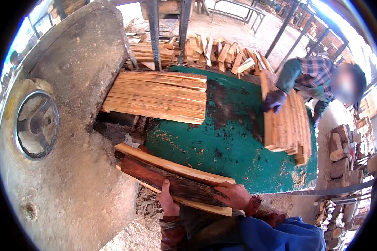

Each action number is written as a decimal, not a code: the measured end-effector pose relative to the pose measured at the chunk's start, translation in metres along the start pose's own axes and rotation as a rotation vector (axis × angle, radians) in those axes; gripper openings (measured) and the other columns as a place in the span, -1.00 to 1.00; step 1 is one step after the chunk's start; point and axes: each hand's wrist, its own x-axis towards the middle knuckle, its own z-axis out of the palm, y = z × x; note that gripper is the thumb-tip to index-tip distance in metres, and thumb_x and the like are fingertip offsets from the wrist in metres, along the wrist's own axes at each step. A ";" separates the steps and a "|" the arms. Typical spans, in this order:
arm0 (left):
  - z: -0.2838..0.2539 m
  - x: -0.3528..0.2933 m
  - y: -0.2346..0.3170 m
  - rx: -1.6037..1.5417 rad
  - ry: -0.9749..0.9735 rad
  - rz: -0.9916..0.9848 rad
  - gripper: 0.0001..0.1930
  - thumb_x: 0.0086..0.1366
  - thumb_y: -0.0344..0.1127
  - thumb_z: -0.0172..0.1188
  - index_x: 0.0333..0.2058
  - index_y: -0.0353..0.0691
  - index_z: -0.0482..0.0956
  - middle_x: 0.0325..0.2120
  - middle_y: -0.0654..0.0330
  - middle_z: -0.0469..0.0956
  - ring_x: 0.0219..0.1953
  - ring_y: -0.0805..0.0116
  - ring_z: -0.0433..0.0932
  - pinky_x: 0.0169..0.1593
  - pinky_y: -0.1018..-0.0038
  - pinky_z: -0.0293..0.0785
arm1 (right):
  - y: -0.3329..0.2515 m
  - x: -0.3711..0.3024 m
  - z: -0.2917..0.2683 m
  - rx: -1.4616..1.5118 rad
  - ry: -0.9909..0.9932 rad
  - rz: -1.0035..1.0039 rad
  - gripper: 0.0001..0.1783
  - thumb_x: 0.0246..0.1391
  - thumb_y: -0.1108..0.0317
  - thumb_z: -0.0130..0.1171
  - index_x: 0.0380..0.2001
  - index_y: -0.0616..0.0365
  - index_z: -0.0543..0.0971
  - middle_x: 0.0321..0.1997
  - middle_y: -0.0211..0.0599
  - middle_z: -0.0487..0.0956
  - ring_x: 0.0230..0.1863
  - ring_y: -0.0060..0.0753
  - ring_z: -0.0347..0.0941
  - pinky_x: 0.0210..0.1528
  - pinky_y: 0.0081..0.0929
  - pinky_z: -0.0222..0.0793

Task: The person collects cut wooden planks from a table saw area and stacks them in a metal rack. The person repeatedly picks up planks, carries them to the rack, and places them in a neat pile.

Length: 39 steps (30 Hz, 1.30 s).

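- Clearly, the left hand (168,203) has hold of the bark-faced board (155,173) from its near side; the thumb lies over the bark, while the other fingers are mostly hidden, so I cannot tell how tightly they are curled.
- The right hand (234,195) holds the same board near its right end, with the fingers half bent over the dark face.
- This board is in front of the person, by the near edge of the green table (176,142), and runs from upper left to lower right in the view.
- One pale board (176,164) lies along its far side, and a pale strip (211,208) shows along its near side.
- On the far left part of the table, a group of light boards (159,94) lies side by side.
- Toward the right end, a co-worker's gloved hand (275,100) touches a second group of boards (287,125).
- At the left stands a beige machine panel (88,83) with a round handwheel (37,124).
- Beyond the table, split wood pieces (222,52) are heaped.
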 end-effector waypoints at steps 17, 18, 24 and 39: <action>-0.020 0.002 -0.004 0.006 0.002 0.094 -0.54 0.16 -0.27 0.28 0.00 -0.33 0.43 -0.17 0.11 0.50 -0.20 0.23 0.52 -0.12 0.29 0.54 | -0.016 0.054 0.020 -0.152 0.045 -0.183 -0.26 -0.03 0.08 0.32 0.14 0.28 0.35 0.19 0.06 0.34 0.29 0.12 0.17 0.25 -0.01 0.13; -0.021 0.003 -0.005 -0.011 -0.032 0.108 -0.54 0.16 -0.29 0.28 0.01 -0.33 0.42 -0.17 0.11 0.49 -0.20 0.23 0.52 -0.12 0.29 0.54 | -0.010 0.054 0.034 -0.119 -0.037 -0.150 -0.19 0.01 -0.03 0.25 0.18 0.30 0.28 0.23 0.09 0.29 0.31 0.11 0.12 0.29 0.05 0.03; -0.022 -0.003 -0.001 -0.036 -0.026 0.123 -0.52 0.13 -0.37 0.30 0.02 -0.36 0.41 -0.10 0.16 0.46 -0.11 0.28 0.45 0.01 0.38 0.42 | -0.012 0.050 0.059 -0.134 -0.045 -0.170 -0.20 0.08 -0.10 0.13 0.20 0.29 0.27 0.21 0.00 0.30 0.24 0.05 0.19 0.22 0.01 0.11; -0.008 -0.006 -0.001 0.004 -0.026 0.086 -0.44 0.15 -0.26 0.30 0.06 -0.43 0.38 -0.06 0.06 0.46 -0.13 0.20 0.48 -0.03 0.32 0.49 | -0.006 0.051 0.051 -0.096 0.010 -0.139 -0.26 0.06 -0.12 0.14 0.16 0.18 0.32 0.20 -0.02 0.32 0.24 0.06 0.19 0.22 0.12 0.09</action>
